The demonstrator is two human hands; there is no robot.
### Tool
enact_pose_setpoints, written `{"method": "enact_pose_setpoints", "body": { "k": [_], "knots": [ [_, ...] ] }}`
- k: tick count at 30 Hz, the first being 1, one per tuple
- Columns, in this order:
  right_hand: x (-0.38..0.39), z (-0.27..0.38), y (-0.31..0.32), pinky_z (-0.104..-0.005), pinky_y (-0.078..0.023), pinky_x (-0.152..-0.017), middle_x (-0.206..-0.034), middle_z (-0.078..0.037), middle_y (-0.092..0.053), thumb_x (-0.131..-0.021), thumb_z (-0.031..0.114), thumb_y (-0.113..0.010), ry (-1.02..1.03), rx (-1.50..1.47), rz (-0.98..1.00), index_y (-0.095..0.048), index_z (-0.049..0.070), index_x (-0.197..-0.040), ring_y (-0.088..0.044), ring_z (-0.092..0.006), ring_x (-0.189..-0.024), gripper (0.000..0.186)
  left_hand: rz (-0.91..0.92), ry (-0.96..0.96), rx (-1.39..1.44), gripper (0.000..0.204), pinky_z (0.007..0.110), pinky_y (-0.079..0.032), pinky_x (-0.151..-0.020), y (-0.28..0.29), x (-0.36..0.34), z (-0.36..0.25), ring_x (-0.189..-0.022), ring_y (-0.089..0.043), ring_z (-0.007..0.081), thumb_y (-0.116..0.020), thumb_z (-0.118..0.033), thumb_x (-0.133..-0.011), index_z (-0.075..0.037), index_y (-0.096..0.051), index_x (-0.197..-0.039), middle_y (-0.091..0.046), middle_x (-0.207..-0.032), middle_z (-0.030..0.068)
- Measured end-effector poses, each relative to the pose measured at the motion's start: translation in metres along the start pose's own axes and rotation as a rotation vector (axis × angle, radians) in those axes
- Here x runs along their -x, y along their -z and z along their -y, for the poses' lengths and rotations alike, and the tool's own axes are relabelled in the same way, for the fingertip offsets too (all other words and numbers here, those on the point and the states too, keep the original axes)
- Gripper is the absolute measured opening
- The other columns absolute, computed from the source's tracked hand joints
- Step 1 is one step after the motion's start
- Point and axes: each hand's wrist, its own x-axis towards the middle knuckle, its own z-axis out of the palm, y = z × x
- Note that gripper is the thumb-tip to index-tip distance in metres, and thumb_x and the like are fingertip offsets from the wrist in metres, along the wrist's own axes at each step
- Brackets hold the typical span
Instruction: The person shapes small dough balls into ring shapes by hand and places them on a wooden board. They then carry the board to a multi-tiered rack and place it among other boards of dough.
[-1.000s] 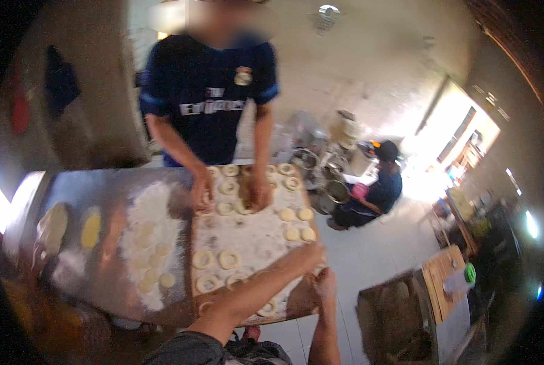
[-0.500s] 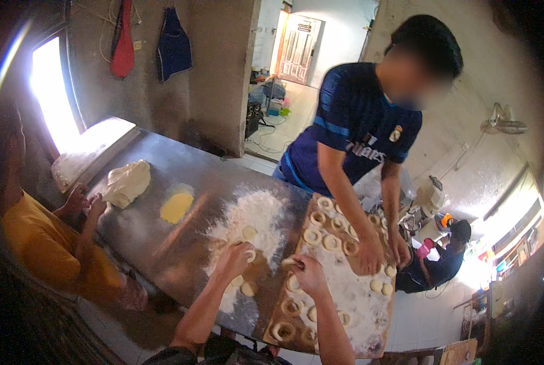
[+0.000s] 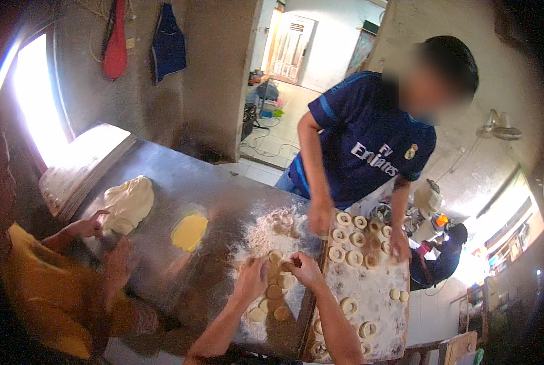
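Dough discs [image 3: 257,315] lie on the floured grey desk [image 3: 232,204], around the narrowed left hand [image 3: 252,280] and right hand [image 3: 307,272], whose grip I cannot tell; alongside, a board [image 3: 375,283] bears dough rings [image 3: 342,304]; farther, an apron [image 3: 169,48] hangs on the wall [image 3: 214,79]

Beyond and to the right of the fingers [image 3: 294,261] of the right hand [image 3: 309,271], a co-worker's navy shirt [image 3: 360,131] bears white lettering [image 3: 374,159] across the chest: a short upper line over a longer, larger one. Farther right from those fingers, beside the lettering, sits a small crest [image 3: 411,151] in white and gold. Well past the fingertips, almost straight ahead, a pale door [image 3: 289,52] carries a small dark sign [image 3: 297,27], too small to make out.
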Motion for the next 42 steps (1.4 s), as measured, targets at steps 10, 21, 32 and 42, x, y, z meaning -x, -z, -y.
{"method": "enact_pose_setpoints", "body": {
  "k": [10, 21, 32, 42],
  "knots": [
    [0.050, 0.069, 0.016, -0.0291, -0.048, -0.077, -0.100, -0.007, -0.063, -0.085, 0.014, -0.080, 0.255, -0.105, -0.319, -0.043, 0.005, -0.126, -0.061, -0.0130, -0.090, 0.055, 0.257, 0.119, 0.330, 0.026, 0.037, -0.054, -0.078, 0.057, -0.020, -0.087, -0.085, -0.068, 0.0275, -0.077, -0.011, -0.084, 0.000, -0.069, -0.106, -0.069, -0.092, 0.0137],
    [0.092, 0.001, -0.011, -0.0314, -0.046, -0.091, -0.110, -0.005, -0.064, -0.098, 0.032, -0.059, 0.249, -1.089, 0.065, -0.052, 0.002, -0.130, -0.060, -0.0161, -0.102, 0.045, 0.126, 0.275, 0.734, 0.050, 0.043, -0.051, -0.087, -0.007, 0.033, -0.069, -0.103, -0.057, 0.0312, -0.060, -0.010, -0.090, -0.002, -0.040, -0.136, -0.048, -0.124, 0.0158],
    [0.136, -0.005, 0.016, -0.0311, -0.053, -0.075, -0.108, -0.009, -0.065, -0.102, 0.055, -0.044, 0.016, -1.207, -0.224, -0.040, 0.011, -0.148, -0.060, -0.0162, -0.077, 0.064, 0.192, -0.016, 0.454, 0.038, 0.045, -0.049, -0.064, -0.055, 0.052, -0.106, -0.067, -0.060, 0.0357, -0.039, -0.037, -0.106, -0.004, -0.050, -0.121, -0.062, -0.090, 0.0163],
    [0.191, -0.048, 0.068, -0.0288, -0.044, -0.059, -0.078, -0.002, -0.060, -0.099, 0.067, -0.041, 0.172, -1.374, -0.366, -0.036, 0.015, -0.149, -0.053, -0.0136, -0.062, 0.072, 0.217, -0.096, 0.368, 0.018, 0.046, -0.049, -0.069, -0.111, 0.069, -0.182, -0.078, -0.062, 0.0405, -0.043, -0.014, -0.104, -0.002, -0.050, -0.116, -0.060, -0.089, 0.0203]
  ]
}}
